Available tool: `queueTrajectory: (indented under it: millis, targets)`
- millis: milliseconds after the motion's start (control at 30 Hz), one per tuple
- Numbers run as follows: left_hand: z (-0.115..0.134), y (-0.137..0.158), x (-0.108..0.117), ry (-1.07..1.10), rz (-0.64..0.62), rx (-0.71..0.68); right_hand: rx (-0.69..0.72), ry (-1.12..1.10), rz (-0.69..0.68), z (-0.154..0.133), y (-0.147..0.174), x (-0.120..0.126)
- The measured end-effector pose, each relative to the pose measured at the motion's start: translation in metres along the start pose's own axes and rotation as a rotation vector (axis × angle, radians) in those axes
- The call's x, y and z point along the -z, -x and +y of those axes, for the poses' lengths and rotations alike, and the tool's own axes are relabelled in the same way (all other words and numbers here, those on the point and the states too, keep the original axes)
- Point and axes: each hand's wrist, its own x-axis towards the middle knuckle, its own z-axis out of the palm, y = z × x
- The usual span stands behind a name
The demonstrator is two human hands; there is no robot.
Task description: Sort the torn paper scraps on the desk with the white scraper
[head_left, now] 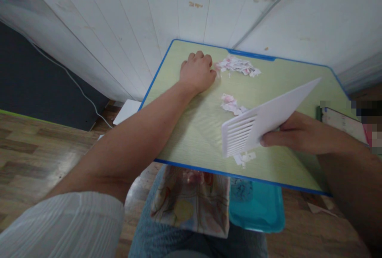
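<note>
My left hand (197,72) rests on the pale green tabletop (191,130) with its fingers curled under. Anything inside them is hidden. Right beside its thumb lies a heap of torn paper scraps (238,66), white and pinkish. My right hand (294,132) grips a thin white plastic panel (271,111) with a row of slots at one end. The panel is held tilted over the table, its slotted end toward the middle. A smaller pile of scraps (231,103) shows behind the panel, and more paper bits (244,158) lie below its slotted end.
Blue edging (191,165) runs round the table, which stands against a white panelled wall (191,7). A turquoise bin (259,206) and a patterned cloth (191,210) are below the front edge. At the right, a flat dark-edged object (343,125) is partly blurred out.
</note>
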Motion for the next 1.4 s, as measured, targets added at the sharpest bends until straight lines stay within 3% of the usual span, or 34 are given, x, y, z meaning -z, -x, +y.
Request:
queueTrajectory:
  millis: [533,867,967,1100,1167,1300,1400]
  targets:
    - [0.002,0.003,0.007,-0.041,-0.015,0.008,-0.255,-0.059,-0.442,-0.012,0.007,0.016]
    - [-0.005,-0.004,0.001,0.069,-0.005,0.001,-0.269,-0.122,-0.392,-0.02,0.008,0.008]
    - [-0.007,-0.006,-0.002,0.058,0.002,-0.003,-0.27,-0.155,-0.202,-0.009,0.018,0.006]
    - [-0.006,-0.006,-0.001,0.033,-0.009,-0.011,-0.135,-0.259,0.403,0.015,0.042,-0.008]
    - [-0.005,-0.005,-0.001,0.009,-0.01,-0.023,-0.118,-0.301,0.612,0.024,0.049,-0.022]
    - [-0.005,-0.003,-0.001,-0.029,0.001,-0.042,-0.037,-0.396,0.85,0.032,0.047,-0.045]
    - [-0.002,-0.001,0.001,-0.055,-0.006,-0.044,0.034,-0.452,0.979,0.035,0.04,-0.048]
